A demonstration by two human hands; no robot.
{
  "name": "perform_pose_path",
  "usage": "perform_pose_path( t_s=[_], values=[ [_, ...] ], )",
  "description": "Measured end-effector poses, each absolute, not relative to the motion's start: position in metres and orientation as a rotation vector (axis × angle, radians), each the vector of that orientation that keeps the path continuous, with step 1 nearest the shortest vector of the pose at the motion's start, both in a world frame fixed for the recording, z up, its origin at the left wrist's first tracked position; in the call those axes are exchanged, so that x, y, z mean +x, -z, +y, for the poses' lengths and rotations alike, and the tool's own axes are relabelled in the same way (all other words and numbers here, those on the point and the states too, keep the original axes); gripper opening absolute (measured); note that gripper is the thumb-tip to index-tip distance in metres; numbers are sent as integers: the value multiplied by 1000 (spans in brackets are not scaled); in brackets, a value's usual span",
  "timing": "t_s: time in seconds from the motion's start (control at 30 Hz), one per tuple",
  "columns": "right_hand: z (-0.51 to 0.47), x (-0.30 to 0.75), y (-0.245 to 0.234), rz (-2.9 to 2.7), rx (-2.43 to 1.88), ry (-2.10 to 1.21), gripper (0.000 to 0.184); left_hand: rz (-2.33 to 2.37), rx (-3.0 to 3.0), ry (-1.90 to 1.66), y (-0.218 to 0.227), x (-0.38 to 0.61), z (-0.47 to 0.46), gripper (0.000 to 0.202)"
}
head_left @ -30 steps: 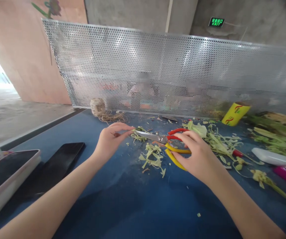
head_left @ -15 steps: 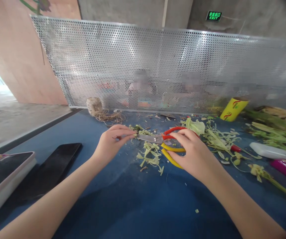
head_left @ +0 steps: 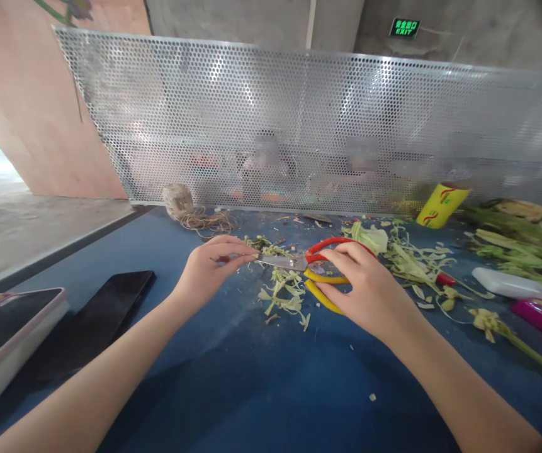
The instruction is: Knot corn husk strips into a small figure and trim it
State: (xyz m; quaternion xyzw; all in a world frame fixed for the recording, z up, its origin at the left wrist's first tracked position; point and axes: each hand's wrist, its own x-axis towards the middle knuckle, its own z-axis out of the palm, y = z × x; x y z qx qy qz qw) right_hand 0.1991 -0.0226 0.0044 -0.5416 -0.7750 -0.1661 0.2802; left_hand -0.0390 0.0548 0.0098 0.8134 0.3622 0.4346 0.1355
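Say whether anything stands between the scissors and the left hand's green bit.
Nothing visible does: the scissors in the right hand point at the green bit in the left hand; contact unclear. Plant scraps lie nearby.

The blue counter (head_left: 252,390) is spread across six o'clock and is bordered at twelve by a perforated screen (head_left: 204,119), topped by grey wall (head_left: 233,22). An exit sign (head_left: 405,27) is lit between one and two. Pink wall (head_left: 11,75) is seen at ten, grey floor (head_left: 1,179) at nine.
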Motion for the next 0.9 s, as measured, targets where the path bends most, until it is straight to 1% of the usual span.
perform_pose_path(
  t_s=[0.4, 0.6, 0.9],
  values=[
    [-23, 197, -7, -2121, -1498, 346, 30, 1041, 2311, -1245, -11, -40, 55, 11],
    [-22, 197, -7, -2147, -1507, 379, 32, 1023, 2341, -1191, -13, -38, 52, 12],
    [-24, 195, -9, -2199, -1574, 298, 35, 1011, 2337, -1196, -12, -38, 52, 11]
  ],
)
